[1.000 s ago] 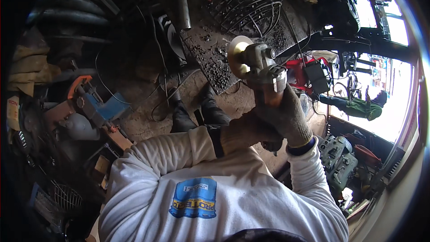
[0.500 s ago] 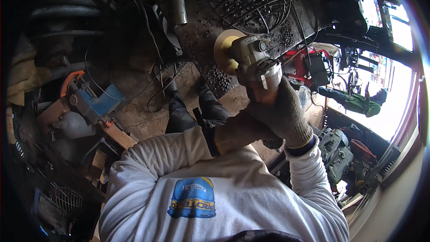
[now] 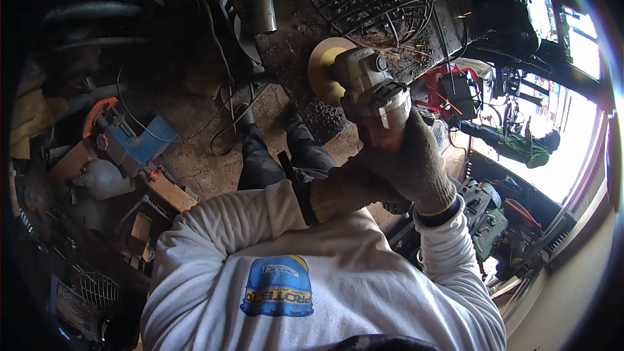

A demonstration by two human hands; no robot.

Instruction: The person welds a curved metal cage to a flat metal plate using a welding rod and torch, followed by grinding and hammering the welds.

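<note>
Clock positions are taken about the centre of the head view.

Worktable: a dark, flat surface (image 3: 286,62) strewn with small black fragments extends across twelve o'clock.

Workpiece: an openwork framework of curved, dark metal rods (image 3: 374,0) rests on the worktable between twelve and one o'clock, beyond the tool.

Tool: an angle grinder with a grey metal gear head and an orange-brown body (image 3: 374,88) lies between one and two o'clock, its head directed toward twelve.

Hands: the right hand (image 3: 416,169), in a knitted grey-brown work glove, is closed firmly around the grinder body at about three o'clock. The left hand (image 3: 348,192), in a similar glove in shadow, crosses from the left toward the rear of the tool. Its fingers pass behind the right hand; how far they are closed, and on what, cannot be determined.

Disc: a round, pale-yellow disc (image 3: 325,68) is mounted on the left side of the gear head, at twelve o'clock.

Sparks: thin orange streaks (image 3: 419,51) appear to the right of the gear head, toward one o'clock. They were absent in both earlier views. Judgement: the disc is running and abrading metal, so active grinding is now under way. The contact point is hidden; the exact rod being worked cannot be identified.
</note>
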